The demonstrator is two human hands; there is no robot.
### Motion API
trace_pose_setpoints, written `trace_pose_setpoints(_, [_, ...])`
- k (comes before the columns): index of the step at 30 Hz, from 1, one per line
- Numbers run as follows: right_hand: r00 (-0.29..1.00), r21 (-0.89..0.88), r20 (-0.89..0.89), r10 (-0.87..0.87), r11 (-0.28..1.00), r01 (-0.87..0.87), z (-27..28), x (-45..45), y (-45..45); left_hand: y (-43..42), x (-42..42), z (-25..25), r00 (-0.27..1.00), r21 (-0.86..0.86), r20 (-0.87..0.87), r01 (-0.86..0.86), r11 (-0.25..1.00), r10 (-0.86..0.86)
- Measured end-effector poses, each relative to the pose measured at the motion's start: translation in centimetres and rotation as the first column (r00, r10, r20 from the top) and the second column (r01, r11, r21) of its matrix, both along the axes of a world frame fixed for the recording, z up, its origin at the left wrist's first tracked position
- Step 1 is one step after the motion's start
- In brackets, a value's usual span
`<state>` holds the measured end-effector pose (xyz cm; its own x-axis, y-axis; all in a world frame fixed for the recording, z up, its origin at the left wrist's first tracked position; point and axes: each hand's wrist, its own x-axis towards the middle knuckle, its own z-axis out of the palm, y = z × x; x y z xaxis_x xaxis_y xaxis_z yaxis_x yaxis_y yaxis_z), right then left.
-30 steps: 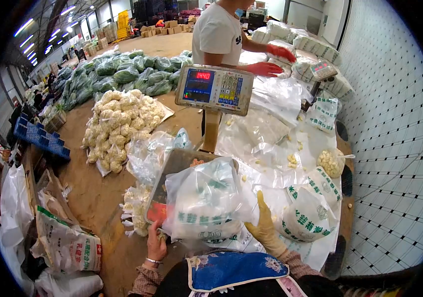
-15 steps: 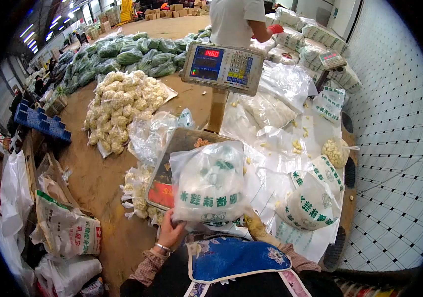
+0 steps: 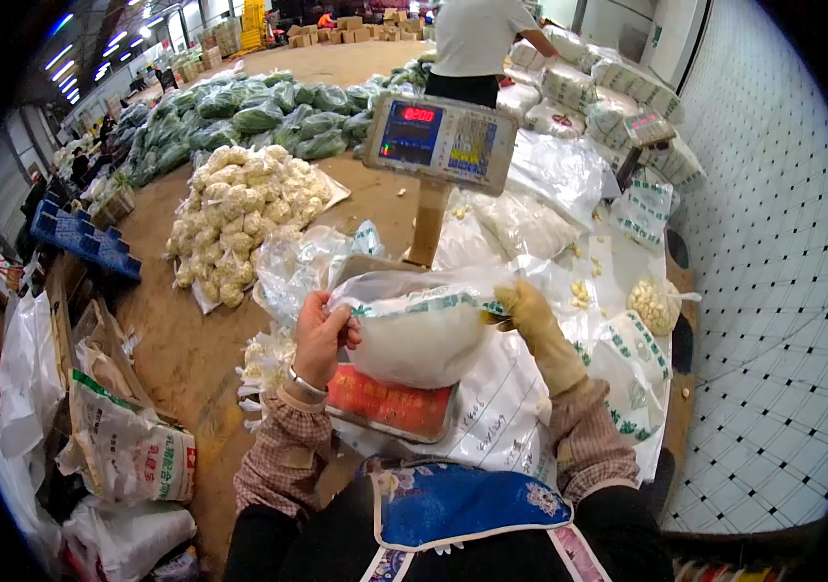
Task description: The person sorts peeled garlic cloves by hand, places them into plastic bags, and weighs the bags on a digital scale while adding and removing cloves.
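Observation:
A white plastic bag with green printing hangs between my hands, its bottom bulging; the contents cannot be made out. My left hand, bare with a bracelet at the wrist, pinches the bag's left upper edge. On the opposite edge, my right hand, in a yellowish glove, is closed on the plastic. Below the bag shows the scale's worn red platform; whether the two touch is unclear. Behind it, the scale's display stands on a post with lit red digits.
Bagged peeled garlic cloves and printed bags lie on white sheeting at right. A heap of bagged pale produce sits at left, with green bagged vegetables behind. A person in a white shirt stands beyond the scale.
Both hands have risen from beside the bag's base to its upper edges. The bag has tipped and uncovers more red platform. The display's digits differ, and the person behind has shifted right.

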<state>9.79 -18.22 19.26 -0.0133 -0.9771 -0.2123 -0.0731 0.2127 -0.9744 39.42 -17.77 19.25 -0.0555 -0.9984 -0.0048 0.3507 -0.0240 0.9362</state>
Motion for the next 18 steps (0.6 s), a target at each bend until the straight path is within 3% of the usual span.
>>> trace_pose_setpoints(1, [1.000, -0.016, -0.008, 0.008, 1.000, -0.008, 2.1, 0.4, 0.1, -0.5, 0.1, 0.0, 1.000, 0.011, -0.002, -0.003, 1.000, 0.003])
trace_pose_setpoints(2, [0.842, -0.537, -0.475, -0.255, 0.842, -0.048, 3.9, 1.1, 0.7, -0.7, 0.2, -0.1, 1.000, 0.001, -0.012, -0.013, 1.000, 0.013])
trace_pose_setpoints(3, [0.474, -0.809, -0.588, -0.655, 0.476, -0.346, 5.5, 2.2, 1.2, -0.7, 0.3, 0.0, 1.000, 0.028, -0.007, 0.017, 0.999, -0.016])
trace_pose_setpoints(5, [0.700, -0.760, -0.631, -0.335, 0.449, -0.470, 7.1, 5.4, 1.8, -0.6, 0.3, 0.3, 0.998, 0.070, -0.010, 0.066, 0.995, -0.065])
trace_pose_setpoints(6, [0.771, -0.718, -0.630, -0.088, 0.443, -0.536, 7.2, 7.8, 2.5, -0.5, 0.2, 0.4, 0.998, 0.075, -0.013, 0.066, 0.995, -0.065])
trace_pose_setpoints(7, [0.522, -0.493, -0.846, -0.106, 0.529, -0.691, 6.8, 10.0, 2.3, -0.6, 0.0, 0.4, 0.998, 0.057, -0.004, 0.068, 0.996, -0.067])
trace_pose_setpoints(8, [0.355, -0.352, -0.928, -0.113, 0.581, -0.734, 4.0, 11.5, 1.3, -0.6, 0.0, 0.5, 0.998, 0.036, 0.006, 0.069, 0.997, -0.069])
trace_pose_setpoints(10, [0.386, -0.271, -0.921, 0.047, 0.634, -0.724, 0.5, 11.9, -2.0, -0.2, 0.8, 1.0, 0.995, 0.052, 0.066, 0.068, 0.996, -0.071])
trace_pose_setpoints(11, [0.377, -0.269, -0.925, 0.046, 0.622, -0.736, 0.4, 11.9, -2.4, -0.1, 1.6, 1.1, 0.989, 0.068, 0.129, 0.060, 0.996, -0.068])
trace_pose_setpoints(13, [0.647, -0.567, -0.759, -0.069, 0.559, -0.606, 0.8, 11.6, -2.7, 0.0, 3.6, 0.5, 0.982, 0.024, 0.189, 0.012, 1.000, -0.016])
trace_pose_setpoints(14, [0.639, -0.562, -0.767, -0.058, 0.541, -0.626, 1.4, 11.2, -2.8, 0.1, 4.5, 0.1, 0.965, -0.012, 0.260, -0.015, 1.000, 0.017])
trace_pose_setpoints(18, [0.885, -0.831, -0.417, -0.209, 0.481, -0.278, 6.6, 9.1, -1.9, -0.4, 6.1, -1.3, 0.955, 0.053, 0.296, -0.009, 0.999, -0.007])
